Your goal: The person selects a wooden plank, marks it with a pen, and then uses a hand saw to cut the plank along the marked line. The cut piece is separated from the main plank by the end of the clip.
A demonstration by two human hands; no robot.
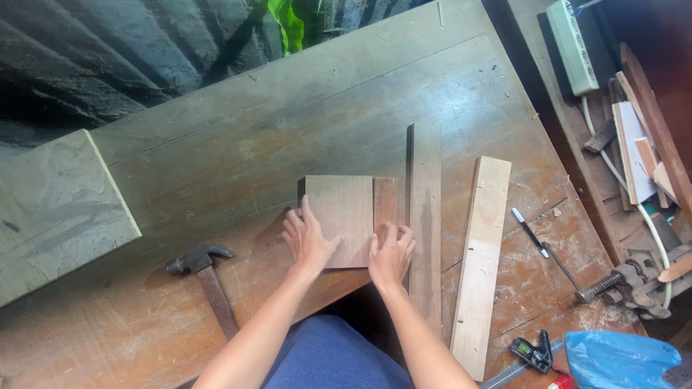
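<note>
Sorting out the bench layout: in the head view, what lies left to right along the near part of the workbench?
Hammer → left hand → right hand → dark long plank → pale plank → pen → blue plastic bag.

Two bare hands were counted on the workbench (232,135): the left hand (309,239) and the right hand (391,255). Four wooden pieces were counted there: one square panel (345,210), one narrow reddish strip (385,200), one long dark board (425,213) and one pale plank (479,262). One claw hammer (203,270), one pen (529,231), one blue plastic bag (626,370) and one white power strip (572,45) were also counted.
</note>
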